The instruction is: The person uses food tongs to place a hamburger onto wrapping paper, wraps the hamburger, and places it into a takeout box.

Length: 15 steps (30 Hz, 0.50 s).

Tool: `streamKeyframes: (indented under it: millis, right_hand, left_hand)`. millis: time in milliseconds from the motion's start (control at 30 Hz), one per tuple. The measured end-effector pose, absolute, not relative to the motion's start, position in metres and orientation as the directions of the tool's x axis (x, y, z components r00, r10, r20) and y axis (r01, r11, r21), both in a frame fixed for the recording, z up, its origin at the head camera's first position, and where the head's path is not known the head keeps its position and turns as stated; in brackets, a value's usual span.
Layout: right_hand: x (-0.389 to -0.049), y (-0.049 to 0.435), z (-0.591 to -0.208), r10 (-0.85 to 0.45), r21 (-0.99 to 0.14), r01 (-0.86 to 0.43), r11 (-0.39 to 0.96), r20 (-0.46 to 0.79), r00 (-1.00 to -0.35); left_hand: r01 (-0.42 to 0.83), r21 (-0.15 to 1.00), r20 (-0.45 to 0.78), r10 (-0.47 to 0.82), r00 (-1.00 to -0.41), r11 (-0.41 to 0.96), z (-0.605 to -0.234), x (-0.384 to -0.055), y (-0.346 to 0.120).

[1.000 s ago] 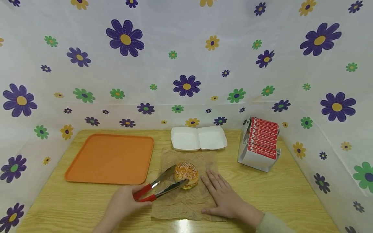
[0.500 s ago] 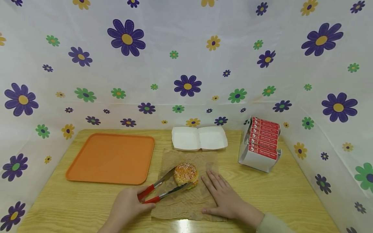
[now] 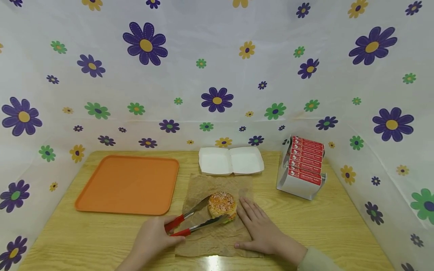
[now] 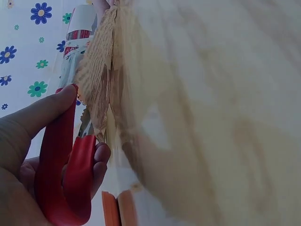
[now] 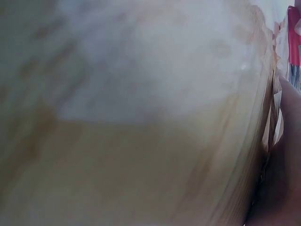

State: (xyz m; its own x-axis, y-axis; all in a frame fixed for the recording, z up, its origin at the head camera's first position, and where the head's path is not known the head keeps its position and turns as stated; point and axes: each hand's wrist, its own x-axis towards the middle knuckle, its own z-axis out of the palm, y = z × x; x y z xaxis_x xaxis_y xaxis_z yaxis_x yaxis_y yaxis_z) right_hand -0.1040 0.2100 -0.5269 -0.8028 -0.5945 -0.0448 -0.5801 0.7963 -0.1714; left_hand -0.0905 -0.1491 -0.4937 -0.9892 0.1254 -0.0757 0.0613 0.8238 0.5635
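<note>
Red-handled metal tongs [image 3: 200, 225] are gripped by my left hand [image 3: 149, 235] in the head view. Their two arms lie around the left and near sides of a burger [image 3: 222, 206] with a seeded bun. Beneath the burger is a sheet of brown paper [image 3: 200, 246], crinkled and flat on the table. My right hand [image 3: 259, 227] rests with spread, straight fingers on the paper's right edge, its fingertips just right of the burger. In the left wrist view the thumb and fingers hold the red handles [image 4: 61, 183]. Only a sliver of the right hand [image 5: 287, 160] shows in the right wrist view.
An orange tray [image 3: 127, 184] lies at the left of the wooden table [image 3: 325, 233]. Behind the paper stands an unfolded white box [image 3: 231, 162]. At the back right a holder [image 3: 298, 186] carries several red-and-white packages. A flowered curtain [image 3: 183, 79] encloses the back and sides.
Pushed along by the tongs, the burger has shifted slightly right and nearer. My left hand has moved right with the tongs. The right hand has stayed put.
</note>
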Motion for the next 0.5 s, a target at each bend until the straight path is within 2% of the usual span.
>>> streamKeyframes:
  millis: [200, 500]
  right_hand:
    - [-0.104, 0.21, -0.529, -0.591, -0.179, -0.576, 0.798, -0.046, -0.805]
    - [-0.102, 0.212, -0.533, -0.594, -0.181, -0.591, 0.786, 0.04, -0.803]
  left_hand:
    - [0.024, 0.574, -0.09, 0.092, -0.992, 0.819, -0.487, -0.092, -0.159]
    - [0.102, 0.554, 0.037, 0.098, -0.995, 0.826, -0.474, -0.107, -0.185]
